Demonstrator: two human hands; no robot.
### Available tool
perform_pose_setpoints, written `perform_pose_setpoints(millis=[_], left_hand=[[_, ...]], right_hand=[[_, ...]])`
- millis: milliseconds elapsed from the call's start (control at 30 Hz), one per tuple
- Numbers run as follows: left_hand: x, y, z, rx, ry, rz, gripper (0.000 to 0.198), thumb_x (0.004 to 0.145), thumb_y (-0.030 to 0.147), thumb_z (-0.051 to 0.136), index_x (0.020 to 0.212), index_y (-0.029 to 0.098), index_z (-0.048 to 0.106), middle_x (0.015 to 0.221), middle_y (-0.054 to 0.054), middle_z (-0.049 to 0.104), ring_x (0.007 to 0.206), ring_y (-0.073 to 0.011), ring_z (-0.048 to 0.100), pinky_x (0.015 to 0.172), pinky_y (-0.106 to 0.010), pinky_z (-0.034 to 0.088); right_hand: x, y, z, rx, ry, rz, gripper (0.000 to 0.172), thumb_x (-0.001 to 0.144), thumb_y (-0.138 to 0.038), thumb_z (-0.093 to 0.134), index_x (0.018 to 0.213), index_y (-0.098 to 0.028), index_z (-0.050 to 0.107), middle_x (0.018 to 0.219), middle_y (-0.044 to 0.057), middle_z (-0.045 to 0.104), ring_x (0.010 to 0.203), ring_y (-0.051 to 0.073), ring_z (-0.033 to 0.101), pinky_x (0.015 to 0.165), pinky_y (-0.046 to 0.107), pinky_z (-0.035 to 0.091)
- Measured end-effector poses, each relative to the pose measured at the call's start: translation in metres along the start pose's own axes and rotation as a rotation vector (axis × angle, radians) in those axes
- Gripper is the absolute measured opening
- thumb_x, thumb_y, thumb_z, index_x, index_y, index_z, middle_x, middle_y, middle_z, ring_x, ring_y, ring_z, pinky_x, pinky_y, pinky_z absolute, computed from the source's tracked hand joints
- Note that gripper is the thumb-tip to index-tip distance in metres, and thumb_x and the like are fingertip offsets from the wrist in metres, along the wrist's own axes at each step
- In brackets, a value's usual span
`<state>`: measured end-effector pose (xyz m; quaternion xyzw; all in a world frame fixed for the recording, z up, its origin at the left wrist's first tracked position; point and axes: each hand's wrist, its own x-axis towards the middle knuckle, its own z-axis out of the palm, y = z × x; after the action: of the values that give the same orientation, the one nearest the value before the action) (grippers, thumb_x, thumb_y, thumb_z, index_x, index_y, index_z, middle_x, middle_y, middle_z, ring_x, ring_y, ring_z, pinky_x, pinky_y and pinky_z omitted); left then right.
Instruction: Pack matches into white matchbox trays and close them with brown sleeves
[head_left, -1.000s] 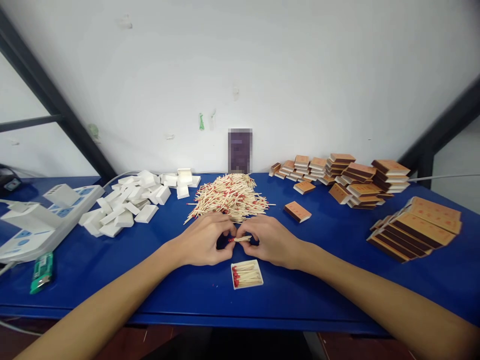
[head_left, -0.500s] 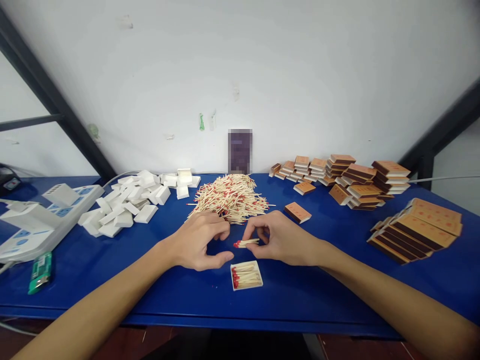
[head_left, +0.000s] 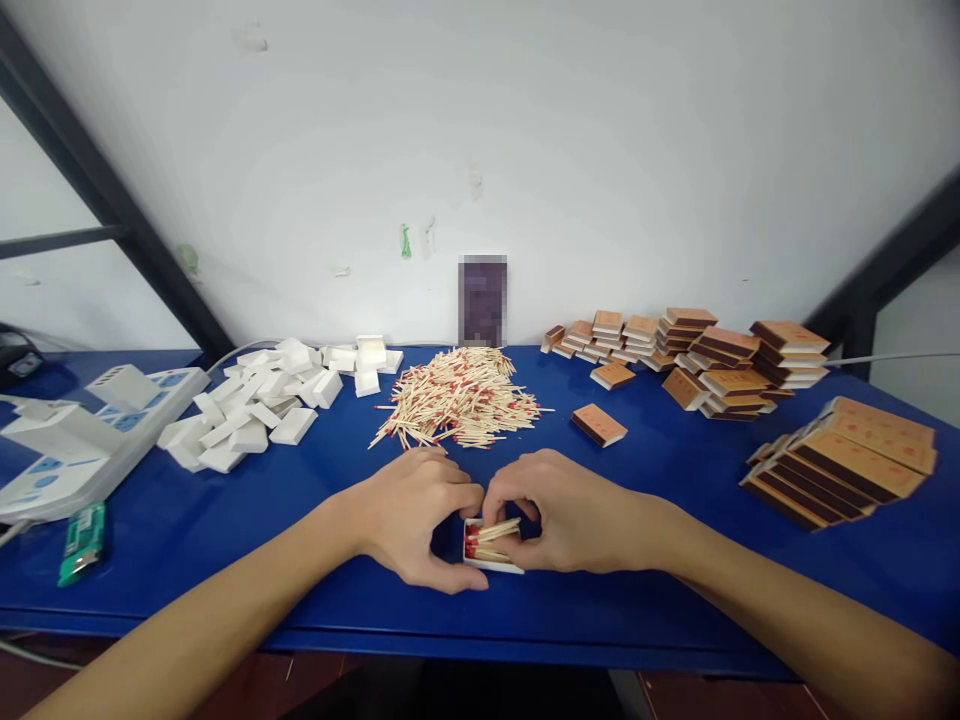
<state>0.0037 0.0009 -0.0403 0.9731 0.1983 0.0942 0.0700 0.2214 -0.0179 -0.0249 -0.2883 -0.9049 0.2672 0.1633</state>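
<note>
Plainly, our right hand (head_left: 576,510) is the nearer one: its grip is closed, thumb against fingers, on a small bunch of matches (head_left: 501,531), directly over a white tray (head_left: 511,569) that lies just beneath it. More matches (head_left: 487,553) lie side to side inside the tray, red heads toward our left hand (head_left: 420,520), bare ends toward our right palm. The held bunch runs nearly the same way, only slightly slanted, so we judge that its long axis and the tray's contents almost agree. Our left grip stands apart, thumb and forefinger spread around the tray's left end, by its near and far corners; we cannot tell whether either touches the wall. Straight beyond both grips, a heap of loose matches (head_left: 461,395) spreads on the blue table (head_left: 360,610). Beyond our right grip, we see a lone matchbox (head_left: 599,424), well apart from the fingers.
</note>
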Motion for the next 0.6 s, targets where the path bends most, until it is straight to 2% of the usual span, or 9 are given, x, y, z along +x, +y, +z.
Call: perform_pose_setpoints(millis=[100,233,600], left_hand=[[0.001,0.001,0.000,0.046,-0.004,-0.018,0.040,0.071,0.058,0.065,0.073,0.019,0.056,0.064,0.000,0.058,0.059,-0.0162,0.052,0.062,-0.030,0.037],[0.002,-0.003,-0.001,0.071,0.001,-0.054,0.041,0.074,0.059,0.063,0.074,0.019,0.056,0.066,0.000,0.059,0.061,-0.0165,0.054,0.064,-0.030,0.037],[-0.001,-0.009,-0.005,0.035,-0.003,-0.106,0.043,0.078,0.060,0.061,0.076,0.019,0.050,0.068,0.002,0.055,0.062,-0.0157,0.050,0.063,-0.029,0.034]], right_hand=[[-0.001,0.000,-0.001,0.005,0.003,-0.009,0.011,0.072,-0.016,0.070,0.082,-0.020,0.069,0.073,-0.004,0.067,0.064,0.010,0.057,0.064,0.022,0.041],[0.000,0.003,-0.001,0.016,0.018,-0.026,0.014,0.072,-0.013,0.068,0.085,-0.018,0.068,0.077,-0.001,0.066,0.066,0.012,0.058,0.064,0.023,0.042],[0.003,0.017,0.004,-0.013,0.098,-0.053,0.002,0.081,-0.017,0.067,0.081,-0.017,0.069,0.086,0.003,0.061,0.077,0.013,0.058,0.072,0.026,0.045]])
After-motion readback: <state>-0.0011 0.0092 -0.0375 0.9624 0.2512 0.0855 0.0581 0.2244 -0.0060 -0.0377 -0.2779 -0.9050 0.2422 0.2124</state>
